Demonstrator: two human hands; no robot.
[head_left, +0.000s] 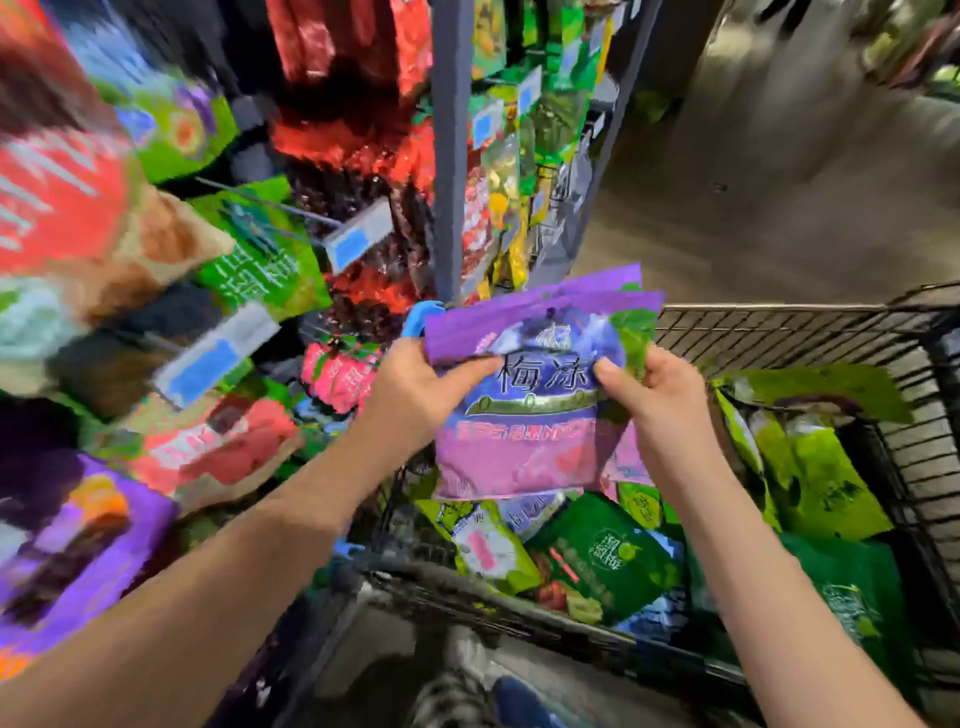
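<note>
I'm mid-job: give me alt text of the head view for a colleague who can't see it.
The left hand and right hand pinch purple snack packets by the sides above a wire shopping cart that holds green packets. Blurred display racks of colourful hanging packets fill the left.

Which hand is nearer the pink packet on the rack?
Left. The left hand is beside the pink packet; the right hand grips the purple pouch farther right, above the cart.

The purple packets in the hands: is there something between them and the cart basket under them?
Nothing visible blocks the way. The left hand and right hand hold the purple packets above the open cart. Below lie only green packets, on which they would land.
</note>
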